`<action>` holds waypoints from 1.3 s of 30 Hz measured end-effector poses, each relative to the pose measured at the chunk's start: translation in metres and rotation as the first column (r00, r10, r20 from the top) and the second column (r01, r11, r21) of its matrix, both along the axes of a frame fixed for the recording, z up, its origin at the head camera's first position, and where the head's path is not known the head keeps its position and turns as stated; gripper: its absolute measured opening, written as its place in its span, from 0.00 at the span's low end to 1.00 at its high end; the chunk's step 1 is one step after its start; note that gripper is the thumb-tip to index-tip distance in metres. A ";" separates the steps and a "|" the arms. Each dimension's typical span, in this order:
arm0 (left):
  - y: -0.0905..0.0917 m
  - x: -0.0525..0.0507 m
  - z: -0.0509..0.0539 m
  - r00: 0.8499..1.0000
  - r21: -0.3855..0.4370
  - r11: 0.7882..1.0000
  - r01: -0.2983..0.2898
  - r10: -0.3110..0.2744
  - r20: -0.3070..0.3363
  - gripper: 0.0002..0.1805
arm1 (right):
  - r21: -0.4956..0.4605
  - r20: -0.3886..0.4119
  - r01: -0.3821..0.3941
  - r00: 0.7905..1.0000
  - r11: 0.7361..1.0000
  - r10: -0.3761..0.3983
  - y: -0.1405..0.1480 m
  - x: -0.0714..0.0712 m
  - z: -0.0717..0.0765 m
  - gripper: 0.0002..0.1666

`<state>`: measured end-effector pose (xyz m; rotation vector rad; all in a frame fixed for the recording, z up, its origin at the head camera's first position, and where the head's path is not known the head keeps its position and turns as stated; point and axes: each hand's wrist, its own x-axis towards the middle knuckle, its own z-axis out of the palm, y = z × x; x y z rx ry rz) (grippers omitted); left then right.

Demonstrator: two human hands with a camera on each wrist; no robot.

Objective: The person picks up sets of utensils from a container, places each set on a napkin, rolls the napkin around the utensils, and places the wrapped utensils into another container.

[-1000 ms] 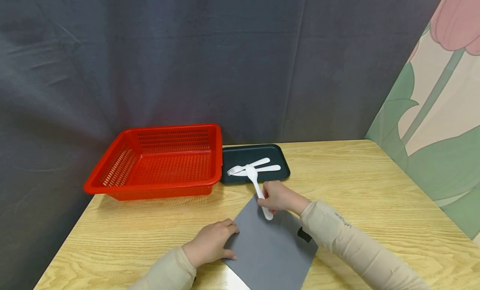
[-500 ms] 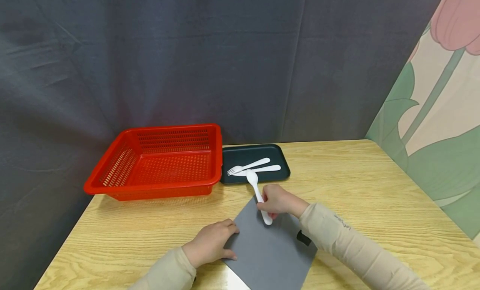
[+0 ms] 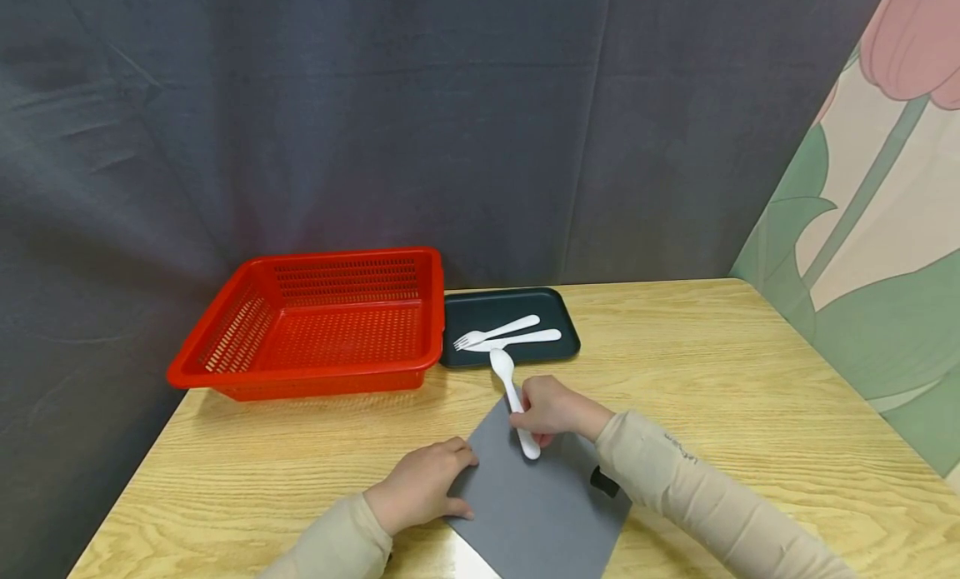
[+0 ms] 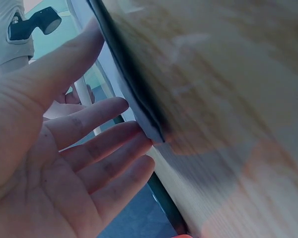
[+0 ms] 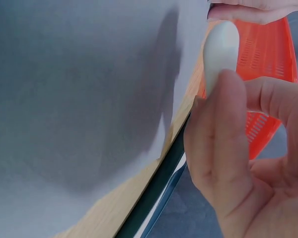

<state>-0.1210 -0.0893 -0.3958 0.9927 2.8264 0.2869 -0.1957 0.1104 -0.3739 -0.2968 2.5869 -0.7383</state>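
White spoon [image 3: 512, 391]: pinched by its handle in my right hand [image 3: 551, 406], above the grey sheet [image 3: 536, 506].
Spoon's axis: bowl forward, toward the dark tray [image 3: 498, 305].
Left hand [image 3: 422, 484]: farther, fingers loose at the sheet's edge.

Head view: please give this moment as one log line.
right hand: holds white spoon by handle | left hand: at edge of gray sheet | on dark tray: white fork, knife | red basket: beside tray

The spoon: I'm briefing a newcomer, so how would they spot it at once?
On the table, find the gray sheet. Over its far corner, the right hand holds the white spoon. Unlike the fork and knife on the tray, it has a rounded bowl.
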 end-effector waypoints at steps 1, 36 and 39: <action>0.000 0.000 0.000 1.000 0.000 1.000 0.000 0.000 0.001 0.29 | 0.005 0.005 0.002 1.000 1.000 -0.002 0.000 0.000 0.000 0.11; 0.000 0.000 0.001 1.000 -0.005 1.000 0.000 0.000 0.002 0.30 | 0.019 0.018 -0.018 1.000 1.000 0.018 -0.008 0.008 -0.004 0.15; 0.001 0.000 0.001 1.000 -0.005 1.000 0.000 0.000 0.001 0.30 | 0.017 0.012 -0.026 1.000 1.000 0.026 -0.008 0.008 -0.005 0.16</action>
